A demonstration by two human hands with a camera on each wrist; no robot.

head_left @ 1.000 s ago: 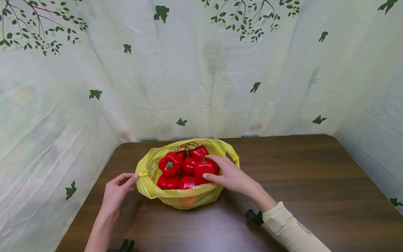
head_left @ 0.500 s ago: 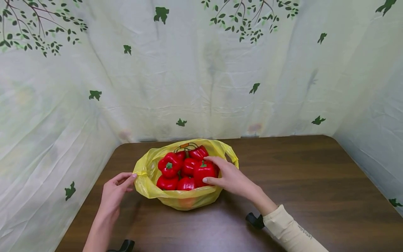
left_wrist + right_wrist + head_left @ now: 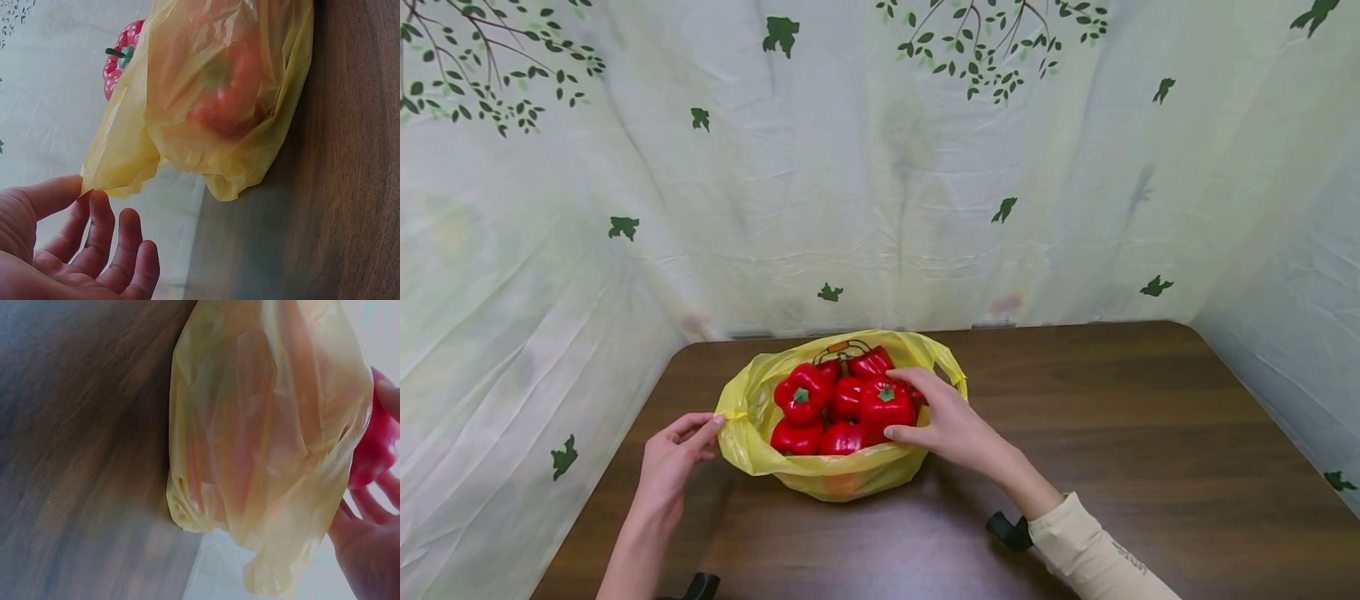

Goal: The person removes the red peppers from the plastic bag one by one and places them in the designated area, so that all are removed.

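A yellow plastic bag [image 3: 741,446] stands wide at the mouth on the brown table, filled with several glossy red bell peppers. My left hand [image 3: 672,460] pinches the bag's left rim between thumb and index finger; the left wrist view shows its other fingers loosely bent. Over the right side of the mouth, my right hand [image 3: 955,423] holds a red bell pepper [image 3: 878,417], thumb at the front and fingers behind. The green stem of this pepper faces up and toward me. Another pepper [image 3: 802,392] tops the pile at left. Thin yellow film veils the lower peppers in both wrist views.
At the back of the bag a thin wire handle with an orange-brown grip [image 3: 838,347] sticks up among the red things. White curtains [image 3: 850,167] printed with leaves surround the table [image 3: 1112,433] behind and at the sides. A black strap end [image 3: 1009,532] hangs by the right wrist.
The pepper under my right hand has tipped toward me, so its stem shows lower and more fully. Both hands and the bag have stayed nearly in place.
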